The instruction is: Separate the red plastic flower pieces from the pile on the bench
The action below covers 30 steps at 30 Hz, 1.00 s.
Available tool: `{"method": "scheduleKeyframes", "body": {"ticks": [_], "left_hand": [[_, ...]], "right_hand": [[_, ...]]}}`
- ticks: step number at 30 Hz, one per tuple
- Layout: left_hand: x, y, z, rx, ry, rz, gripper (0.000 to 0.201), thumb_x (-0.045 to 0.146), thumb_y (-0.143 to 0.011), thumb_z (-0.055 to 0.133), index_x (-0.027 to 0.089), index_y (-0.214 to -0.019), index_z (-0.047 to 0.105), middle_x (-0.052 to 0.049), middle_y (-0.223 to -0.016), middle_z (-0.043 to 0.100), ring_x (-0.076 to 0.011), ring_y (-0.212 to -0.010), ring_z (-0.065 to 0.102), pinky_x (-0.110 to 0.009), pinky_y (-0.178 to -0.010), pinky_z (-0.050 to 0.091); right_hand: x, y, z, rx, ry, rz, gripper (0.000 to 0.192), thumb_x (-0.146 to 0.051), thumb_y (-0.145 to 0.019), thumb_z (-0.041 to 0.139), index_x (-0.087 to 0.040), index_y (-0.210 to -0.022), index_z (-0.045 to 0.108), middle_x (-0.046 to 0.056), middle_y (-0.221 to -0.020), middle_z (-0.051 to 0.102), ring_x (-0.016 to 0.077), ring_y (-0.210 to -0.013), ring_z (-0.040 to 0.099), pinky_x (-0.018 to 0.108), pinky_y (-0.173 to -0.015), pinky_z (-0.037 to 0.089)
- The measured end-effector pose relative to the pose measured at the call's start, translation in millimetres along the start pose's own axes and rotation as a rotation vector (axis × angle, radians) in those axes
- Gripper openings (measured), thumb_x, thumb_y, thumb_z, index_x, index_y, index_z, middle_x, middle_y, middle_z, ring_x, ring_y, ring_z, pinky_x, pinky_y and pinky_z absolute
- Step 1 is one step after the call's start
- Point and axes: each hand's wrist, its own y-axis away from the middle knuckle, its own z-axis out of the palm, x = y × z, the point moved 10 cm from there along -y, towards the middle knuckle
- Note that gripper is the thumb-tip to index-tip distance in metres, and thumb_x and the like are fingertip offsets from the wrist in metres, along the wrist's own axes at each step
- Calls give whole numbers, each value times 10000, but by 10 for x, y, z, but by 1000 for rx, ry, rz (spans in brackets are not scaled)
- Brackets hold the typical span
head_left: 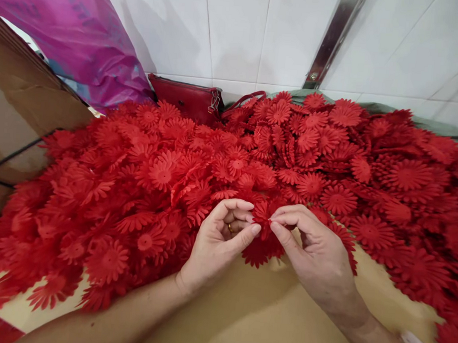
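Between both hands' fingers [254, 229], a red flower [260, 248] is half hidden

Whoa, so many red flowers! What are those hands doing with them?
A person is holding one red flower between both hands. The left hand and right hand each pinch it with their fingertips, just above a brown board. A big pile of red flowers lies around it, with a red purse against the tiled wall behind.
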Motion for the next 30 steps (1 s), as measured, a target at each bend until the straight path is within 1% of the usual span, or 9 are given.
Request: {"method": "scheduleKeyframes", "body": {"ticks": [6,8,10,14,17,19,21,25,30], "left_hand": [[-39,-28,-39,23,23,-30,289,216,-787,831,187,-1008,647,28,-883,631,-41,-775,607,-131,-765,504],[-48,-31,-36,18,33,-39,287,218,-793,826,188,-1014,646,33,-882,621,-34,-761,598,-126,-756,500],[-51,-26,-27,11,39,-44,292,210,-796,821,194,-1028,644,33,-898,621,-33,-771,601,-128,-770,502],[-51,-9,18,-17,49,-46,405,147,-733,858,209,-1061,629,27,-955,640,-56,-859,627,-151,-826,518],[-65,-11,24,-18,41,-56,362,146,-765,833,200,-1056,625,31,-900,647,-53,-838,625,-150,-815,516],[-75,-20,9,-8,38,-59,318,155,-794,810,192,-1049,625,35,-859,648,-46,-799,616,-145,-791,509],[-84,-29,-3,-4,38,-64,319,153,-797,805,189,-1055,622,36,-848,651,-44,-782,610,-144,-777,506],[-94,-28,-4,-13,21,-79,322,144,-795,800,185,-1059,620,32,-861,660,-45,-792,615,-143,-775,504],[-76,-19,52,-60,12,-71,292,137,-799,795,182,-1029,621,40,-838,654,-39,-766,608,-131,-745,496]], "right_hand": [[246,16,63,-67,-182,173,113,-299,-969,629,-254,-884,688,-2,-980,661,132,-929,604,249,-862,473],[328,24,71,-63,-256,220,115,-327,-974,622,-266,-902,687,-13,-972,657,127,-911,594,242,-831,473],[364,23,67,-47,-295,236,113,-333,-967,632,-270,-891,686,-17,-960,656,125,-898,592,242,-820,472],[299,7,56,-15,-221,177,64,-289,-882,734,-263,-830,710,-9,-932,658,141,-912,611,261,-849,476],[246,7,45,13,-177,147,38,-280,-851,757,-267,-836,724,1,-925,668,156,-922,623,275,-845,484],[232,7,56,3,-151,148,35,-285,-874,729,-264,-845,727,11,-930,676,162,-921,628,289,-856,486],[225,5,62,-9,-145,154,59,-289,-892,704,-258,-845,724,19,-935,676,166,-923,628,296,-859,487],[246,3,84,-43,-200,201,82,-291,-899,685,-247,-834,707,22,-950,664,169,-922,619,294,-850,485],[328,34,151,-86,-368,333,124,-314,-885,696,-239,-787,686,-9,-881,628,143,-841,573,273,-808,456]]}}
